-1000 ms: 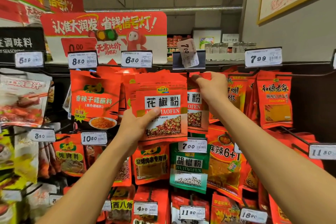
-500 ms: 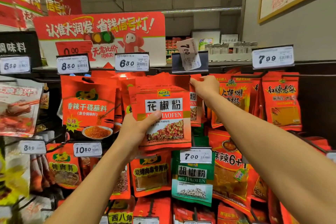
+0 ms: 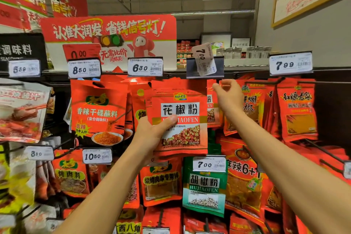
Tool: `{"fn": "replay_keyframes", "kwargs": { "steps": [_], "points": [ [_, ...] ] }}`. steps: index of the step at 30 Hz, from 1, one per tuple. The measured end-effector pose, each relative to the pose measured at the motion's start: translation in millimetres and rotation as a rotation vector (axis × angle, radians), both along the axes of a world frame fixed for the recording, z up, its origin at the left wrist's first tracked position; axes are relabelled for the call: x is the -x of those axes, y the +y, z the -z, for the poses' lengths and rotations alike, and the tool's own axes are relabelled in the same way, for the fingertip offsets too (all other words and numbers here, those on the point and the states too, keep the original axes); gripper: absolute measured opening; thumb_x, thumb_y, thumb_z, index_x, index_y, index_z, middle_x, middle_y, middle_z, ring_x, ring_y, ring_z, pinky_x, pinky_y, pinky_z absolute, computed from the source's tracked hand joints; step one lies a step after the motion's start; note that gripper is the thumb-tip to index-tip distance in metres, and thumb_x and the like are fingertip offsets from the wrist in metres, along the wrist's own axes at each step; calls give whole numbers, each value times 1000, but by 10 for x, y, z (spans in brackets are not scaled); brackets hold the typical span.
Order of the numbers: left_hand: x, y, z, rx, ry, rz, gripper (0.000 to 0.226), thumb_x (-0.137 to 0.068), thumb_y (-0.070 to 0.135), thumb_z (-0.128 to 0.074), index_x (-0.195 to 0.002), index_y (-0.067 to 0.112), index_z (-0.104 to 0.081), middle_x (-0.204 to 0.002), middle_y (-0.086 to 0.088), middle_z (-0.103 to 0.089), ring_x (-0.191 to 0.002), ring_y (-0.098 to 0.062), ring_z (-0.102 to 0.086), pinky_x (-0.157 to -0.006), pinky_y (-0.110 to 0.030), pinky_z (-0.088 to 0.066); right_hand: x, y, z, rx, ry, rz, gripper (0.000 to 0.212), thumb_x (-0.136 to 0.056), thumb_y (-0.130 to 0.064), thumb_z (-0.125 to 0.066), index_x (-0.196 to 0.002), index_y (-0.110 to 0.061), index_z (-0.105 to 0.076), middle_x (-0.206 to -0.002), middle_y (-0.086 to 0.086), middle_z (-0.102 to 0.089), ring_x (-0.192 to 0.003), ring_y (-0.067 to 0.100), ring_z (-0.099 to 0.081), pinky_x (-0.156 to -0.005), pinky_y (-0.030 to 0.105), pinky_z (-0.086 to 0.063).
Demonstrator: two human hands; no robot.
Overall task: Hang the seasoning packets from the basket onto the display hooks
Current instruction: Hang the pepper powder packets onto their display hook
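Note:
My left hand [image 3: 152, 131] grips a stack of red seasoning packets [image 3: 182, 138] labelled HUAJIAOFEN, thumb across the front, held up against the display. Just right of the stack, a matching packet [image 3: 209, 112] hangs under the crooked 7.00 price tag [image 3: 204, 61]; the stack covers most of it. My right hand [image 3: 228, 95] is raised beside that packet's top edge, its thumb and fingers loosely curled with a gap between them and nothing in it. The hook itself is hidden behind the packets. No basket is in view.
Rows of red packets hang all around, with price tags 8.50 [image 3: 84, 69], 6.30 [image 3: 145, 67] and 7.99 [image 3: 290, 64] on top. A green pepper packet [image 3: 204, 186] hangs below the stack. Bare black hook rods [image 3: 322, 150] stick out at the right.
My right hand has let go of the top of the hung packet and drawn slightly right and back. My left hand still holds the stack in the same place.

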State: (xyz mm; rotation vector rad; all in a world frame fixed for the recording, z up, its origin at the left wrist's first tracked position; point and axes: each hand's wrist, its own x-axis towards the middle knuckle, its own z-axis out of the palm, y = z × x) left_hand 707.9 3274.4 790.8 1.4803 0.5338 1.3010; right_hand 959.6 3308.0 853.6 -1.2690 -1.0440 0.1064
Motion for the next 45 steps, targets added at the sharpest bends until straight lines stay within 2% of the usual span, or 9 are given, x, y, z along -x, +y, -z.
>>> {"fn": "replay_keyframes", "kwargs": {
  "steps": [2,4,7,9,15,23,35,39,45],
  "points": [
    [-42,-39,-23,-5,2,-6,34,-82,28,-79,-113,16,-72,-104,-10,-78,-93,-30,-76,-74,-40,-63,142,-369,108,-108,217,-371,39,-92,-48,-62,-108,-12,-65,-88,3,-72,-67,12,-67,-55,32,-53],
    [-85,-77,-49,1,5,5,37,-77,30,-83,-111,17,-73,-102,-9,-78,-91,-29,-77,-70,-35,-62,294,-632,191,-86,159,-507,59,-84,-65,-62,-98,-8,-64,-79,5,-71,-68,20,-67,-55,36,-54],
    [-139,-125,-63,-1,42,13,38,-74,32,-87,-107,19,-75,-102,-8,-79,-91,-29,-77,-70,-36,-62,474,-806,202,-76,42,-449,64,-78,-65,-72,-91,-3,-63,-87,16,-72,-79,25,-70,-69,50,-57],
    [-170,-152,-47,1,47,14,37,-71,37,-88,-103,21,-77,-102,-9,-79,-91,-30,-76,-75,-41,-63,504,-835,173,-87,55,-426,37,-82,-49,-78,-94,-14,-70,-90,7,-78,-82,24,-76,-76,50,-62],
    [-95,-175,-38,158,-33,-125,31,-93,43,-66,-104,14,-74,-91,-8,-79,-82,-26,-78,-59,-34,-61,396,-824,75,-87,130,-360,7,-89,-21,-76,-87,-20,-69,-82,6,-79,-74,26,-77,-63,40,-62],
    [156,-124,-15,118,20,-175,35,-90,44,-69,-99,11,-74,-90,-10,-79,-83,-27,-77,-71,-41,-62,375,-791,-106,-78,157,-276,16,-82,-27,-76,-74,-16,-69,-75,12,-76,-71,33,-75,-72,60,-59],
    [347,-89,12,90,39,-209,57,-74,59,-75,-92,5,-75,-88,-16,-78,-81,-33,-77,-72,-48,-63,404,-737,-162,-20,111,-143,33,-77,-42,-79,-60,-20,-62,-79,21,-73,-77,43,-73,-58,55,-54],
    [378,-92,5,83,39,-208,35,-76,57,-75,-75,22,-79,-85,-14,-78,-78,-30,-77,-64,-42,-63,420,-718,-196,-57,63,-78,37,-76,-39,-77,-57,-11,-61,-70,18,-71,-64,35,-69,-61,62,-54],
    [430,-116,-11,88,1,-231,40,-79,50,-75,-84,11,-75,-85,-15,-78,-77,-31,-77,-61,-39,-62,354,-699,-163,-120,-73,-7,51,-81,-44,-75,-63,1,-58,-61,13,-67,-55,29,-59,-55,48,-48]
  ]
}}
